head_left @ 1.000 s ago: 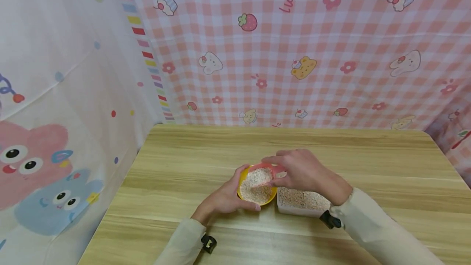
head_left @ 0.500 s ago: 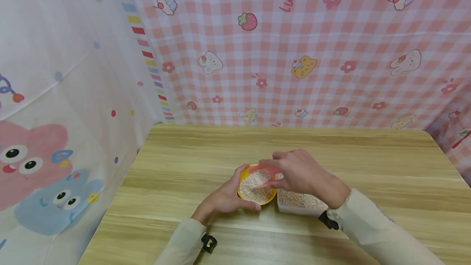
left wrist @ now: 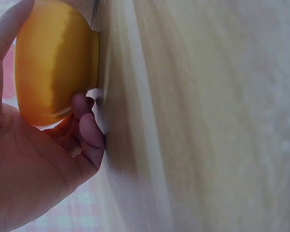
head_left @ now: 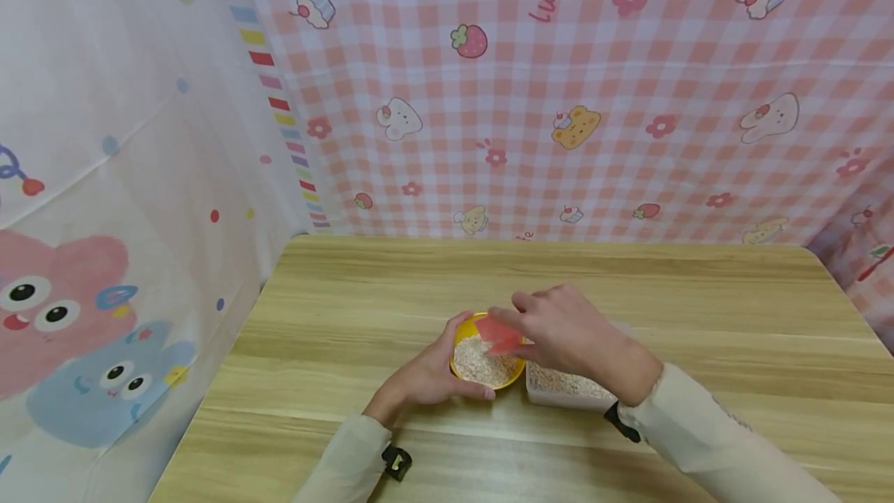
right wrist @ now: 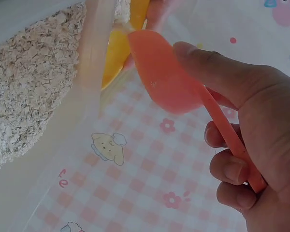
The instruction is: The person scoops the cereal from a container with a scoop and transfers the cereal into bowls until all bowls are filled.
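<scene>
Cupping the yellow bowl (left wrist: 48, 63) on the table (head_left: 363, 278) from nine o'clock, the left hand (head_left: 434, 373) is spread to its width. The right hand (head_left: 573, 332) grips a coral scoop (right wrist: 166, 77) — fingers curled about the handle (right wrist: 226, 126) — its head tilted over the bowl's one o'clock side. Rolled oats (head_left: 480, 367) lie in the bowl; a translucent tub (head_left: 564, 400) of oats sits just beside it, at four o'clock.
</scene>
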The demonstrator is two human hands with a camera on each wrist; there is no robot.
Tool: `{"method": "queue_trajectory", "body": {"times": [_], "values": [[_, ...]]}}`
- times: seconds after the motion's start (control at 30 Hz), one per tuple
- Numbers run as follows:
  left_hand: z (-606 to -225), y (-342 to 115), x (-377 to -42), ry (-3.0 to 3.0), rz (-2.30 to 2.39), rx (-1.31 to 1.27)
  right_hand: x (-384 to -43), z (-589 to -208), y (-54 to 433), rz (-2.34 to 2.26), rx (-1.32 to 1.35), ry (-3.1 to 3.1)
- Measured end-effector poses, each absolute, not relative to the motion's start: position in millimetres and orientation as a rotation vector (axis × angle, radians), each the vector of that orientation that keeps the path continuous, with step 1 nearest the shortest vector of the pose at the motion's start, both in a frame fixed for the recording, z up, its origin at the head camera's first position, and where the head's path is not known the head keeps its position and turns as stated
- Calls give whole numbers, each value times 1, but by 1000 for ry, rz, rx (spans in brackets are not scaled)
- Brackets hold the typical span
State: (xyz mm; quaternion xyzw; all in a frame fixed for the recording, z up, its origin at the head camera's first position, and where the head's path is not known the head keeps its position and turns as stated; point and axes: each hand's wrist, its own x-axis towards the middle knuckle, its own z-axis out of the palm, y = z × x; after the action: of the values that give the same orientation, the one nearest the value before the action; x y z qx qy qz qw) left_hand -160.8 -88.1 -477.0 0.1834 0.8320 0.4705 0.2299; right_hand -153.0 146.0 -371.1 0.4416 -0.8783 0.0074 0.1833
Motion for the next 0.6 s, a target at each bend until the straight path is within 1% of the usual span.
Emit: {"method": "queue_trajectory", "body": {"times": [0.27,0.6], "values": [[-478,-88,-161,2274,1308,482,-151,-368,153,108,1225,-2512],[-477,-88,-161,2272,1316,481,-148,-363,173,251,1143,-2603]]}}
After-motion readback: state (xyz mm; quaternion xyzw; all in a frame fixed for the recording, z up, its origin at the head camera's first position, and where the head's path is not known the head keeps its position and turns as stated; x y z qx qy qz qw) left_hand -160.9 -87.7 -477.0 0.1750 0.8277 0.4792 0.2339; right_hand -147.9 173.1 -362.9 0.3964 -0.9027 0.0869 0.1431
